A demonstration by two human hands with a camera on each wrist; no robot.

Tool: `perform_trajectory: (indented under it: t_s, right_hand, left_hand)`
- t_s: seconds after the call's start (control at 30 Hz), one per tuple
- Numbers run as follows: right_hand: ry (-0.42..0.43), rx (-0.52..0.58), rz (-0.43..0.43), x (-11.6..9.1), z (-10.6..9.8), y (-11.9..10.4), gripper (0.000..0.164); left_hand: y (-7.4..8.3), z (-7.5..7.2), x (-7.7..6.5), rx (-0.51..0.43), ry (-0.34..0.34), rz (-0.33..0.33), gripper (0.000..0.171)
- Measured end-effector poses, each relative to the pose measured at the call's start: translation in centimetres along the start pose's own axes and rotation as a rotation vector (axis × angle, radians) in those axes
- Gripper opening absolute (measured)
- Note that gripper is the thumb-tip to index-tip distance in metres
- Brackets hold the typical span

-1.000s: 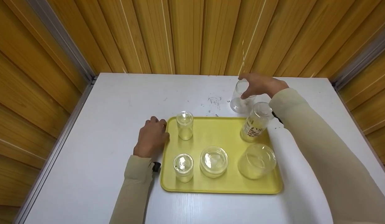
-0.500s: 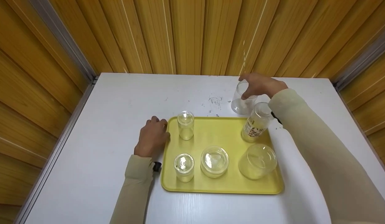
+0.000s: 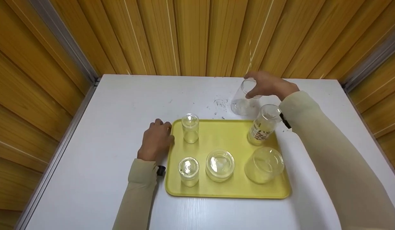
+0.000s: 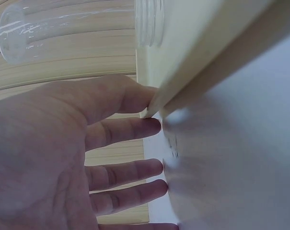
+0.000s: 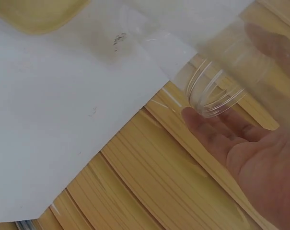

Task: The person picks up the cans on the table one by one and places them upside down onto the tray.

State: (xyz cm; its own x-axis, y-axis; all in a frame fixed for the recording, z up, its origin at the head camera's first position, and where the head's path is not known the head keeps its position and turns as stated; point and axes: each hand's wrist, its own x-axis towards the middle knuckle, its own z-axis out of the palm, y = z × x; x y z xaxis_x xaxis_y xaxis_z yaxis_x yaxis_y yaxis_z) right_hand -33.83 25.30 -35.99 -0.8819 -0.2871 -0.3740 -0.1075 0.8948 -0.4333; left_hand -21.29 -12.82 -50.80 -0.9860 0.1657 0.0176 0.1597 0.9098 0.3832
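Note:
My right hand (image 3: 267,84) grips a clear jar (image 3: 240,106) by its upper end, behind the tray at the right. In the right wrist view, the jar's threaded mouth (image 5: 214,93) lies between thumb and fingers. The jar stands tilted, and I cannot tell whether its base touches the table. My left hand (image 3: 155,140) is beside the left edge of the yellow tray (image 3: 216,132). In the left wrist view its thumb (image 4: 135,98) touches the tray's rim, while the other fingers are nearly straight with tips at the table.
On the tray stand two slim clear jars (image 3: 190,135) (image 3: 189,182), a short wide jar (image 3: 219,167), a larger jar (image 3: 264,169) and a labelled jar (image 3: 260,132). The white table (image 3: 121,105) ends at wood-patterned panels (image 3: 191,38) behind it.
The gripped jar's base has swung left and its tilt has grown, while my right hand has risen slightly. My left hand and the tray hold still.

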Motion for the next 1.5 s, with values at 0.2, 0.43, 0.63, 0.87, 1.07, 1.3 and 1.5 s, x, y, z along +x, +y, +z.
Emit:
perform_trajectory:
  t_s: [0.2,0.43,0.63,0.87,1.07,1.3,1.5]
  right_hand:
    - [0.052,0.047,-0.066,-0.6,0.0,0.2,0.080]
    - [0.116,0.172,-0.109,-1.6,0.0,0.9,0.082]
    - [0.149,0.257,-0.137,-2.7,0.2,1.2,0.080]
    - [0.197,0.390,-0.170,-4.6,0.5,1.2,0.081]
    - [0.250,0.452,-0.207,-5.8,1.1,1.2,0.079]
    - [0.294,0.565,-0.247,-7.0,1.7,1.4,0.071]
    - [0.334,0.611,-0.256,-8.4,2.4,1.5,0.071]
  left_hand:
    - [0.1,-0.1,-0.1,-0.011,0.007,0.000,0.038]
    - [0.2,-0.1,0.1,-0.011,0.005,0.004,0.038]
    - [0.4,0.0,0.0,-0.014,0.006,0.001,0.037]
    - [0.4,0.0,0.0,-0.010,0.013,0.008,0.036]
    - [0.3,0.0,0.0,-0.007,0.006,-0.005,0.036]
    - [0.4,0.2,0.0,0.000,0.007,-0.015,0.036]
    - [0.5,0.1,0.0,-0.011,0.005,-0.009,0.037]
